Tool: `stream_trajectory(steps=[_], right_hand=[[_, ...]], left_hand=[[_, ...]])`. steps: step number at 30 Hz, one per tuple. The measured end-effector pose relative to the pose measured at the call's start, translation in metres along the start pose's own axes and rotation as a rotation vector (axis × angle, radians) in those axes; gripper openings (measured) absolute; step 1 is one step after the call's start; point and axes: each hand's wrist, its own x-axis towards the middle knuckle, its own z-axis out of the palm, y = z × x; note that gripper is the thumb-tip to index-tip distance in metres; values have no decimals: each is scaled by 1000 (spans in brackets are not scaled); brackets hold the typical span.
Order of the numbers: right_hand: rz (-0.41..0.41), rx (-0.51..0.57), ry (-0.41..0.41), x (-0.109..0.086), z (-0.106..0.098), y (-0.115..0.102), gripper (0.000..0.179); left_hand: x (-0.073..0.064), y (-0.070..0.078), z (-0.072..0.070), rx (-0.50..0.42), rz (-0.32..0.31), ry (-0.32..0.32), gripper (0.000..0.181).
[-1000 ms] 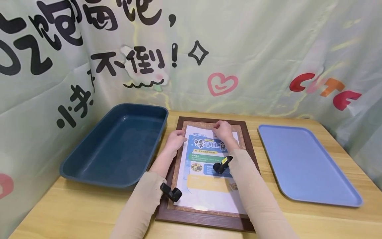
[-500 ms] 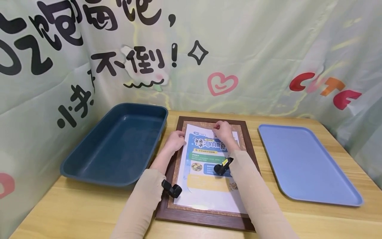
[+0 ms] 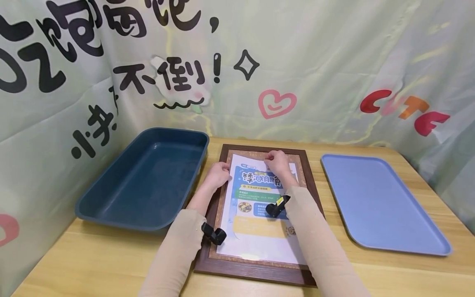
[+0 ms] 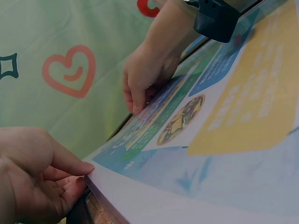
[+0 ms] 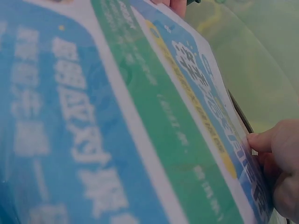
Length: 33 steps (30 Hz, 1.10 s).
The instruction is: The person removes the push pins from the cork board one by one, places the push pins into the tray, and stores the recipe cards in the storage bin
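Observation:
A printed poster sheet (image 3: 256,247) with blue, green and yellow panels lies over a cork board (image 3: 249,153) in a dark brown wooden frame (image 3: 252,271). At the sheet's upper left edge, my left hand (image 3: 218,175) pinches it between thumb and a finger. The left wrist view shows that edge of the poster (image 4: 219,200) lifted off the cork. My right hand (image 3: 278,163) is at the top edge, fingers curled and fingertips pinching the margin. In the right wrist view, the thumb and finger of the right hand (image 5: 280,163) meet right at the sheet's edge.
To the left stands a deep dark blue tub (image 3: 144,181). A flat light blue tray (image 3: 382,202) lies at the right on the wooden table (image 3: 92,260). A printed cloth backdrop (image 3: 326,74) hangs behind. Both sleeves carry small black wrist cameras.
The sheet's upper left corner has risen slightly, and my left hand has shifted a little along that edge. My right hand stays at the top margin.

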Motion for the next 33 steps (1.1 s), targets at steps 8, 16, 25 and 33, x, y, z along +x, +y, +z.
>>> stream_trajectory(steps=[8, 16, 25, 33], right_hand=[[1, -19, -20, 0, -1, -4, 17], [84, -56, -90, 4, -2, -12, 16], [76, -66, -122, 4, -2, -15, 34], [46, -52, -118, 4, -5, -12, 38]], left_hand=[[-1, -1, 0, -10, -7, 15, 43], [-2, 0, -1, -18, -9, 15, 44], [-2, 1, 0, -13, -20, 16, 43], [-1, 2, 1, -9, -20, 22, 43]])
